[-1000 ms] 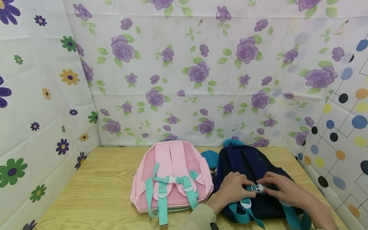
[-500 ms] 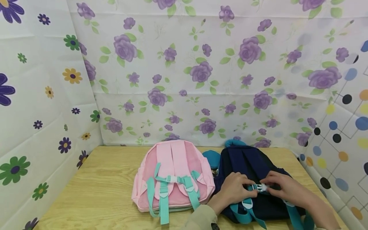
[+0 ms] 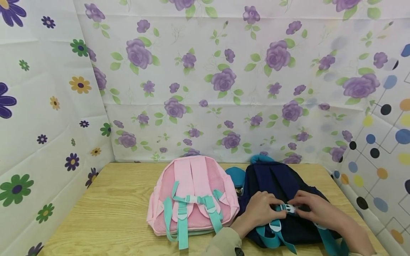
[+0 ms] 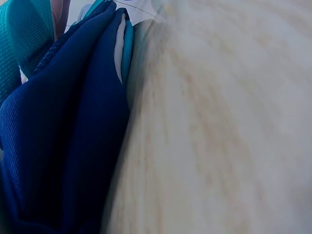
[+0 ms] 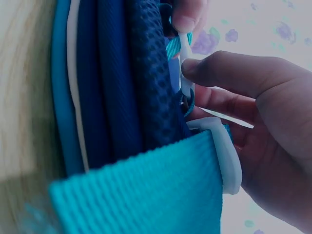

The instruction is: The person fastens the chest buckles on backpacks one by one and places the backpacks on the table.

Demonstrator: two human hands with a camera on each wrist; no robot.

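Observation:
A dark navy backpack [image 3: 266, 177] lies on the table, strap side up, with teal webbing straps. Across its middle runs a teal strap with a white side-release buckle [image 3: 289, 208]. My left hand [image 3: 261, 209] pinches the buckle's left end, thumb and fingers together. From the other side, my right hand [image 3: 315, 211] pinches its right end. In the right wrist view, the right thumb [image 5: 195, 68] presses on the white buckle, and fingertips of the left hand touch its upper end. Whether its two halves are fully locked, I cannot tell. The left wrist view shows only the backpack's blue side fabric [image 4: 63, 126].
A pink backpack [image 3: 195, 177] with mint straps and a fastened white buckle lies just left of the navy one. A round teal pouch [image 3: 236, 176] sits between them at the back. The wooden table [image 3: 105, 206] is enclosed by patterned cloth walls [image 3: 192, 71].
The camera view has shifted slightly. Both hands keep their pinch on the buckle, which has tilted a little between them. The backpacks stay in place.

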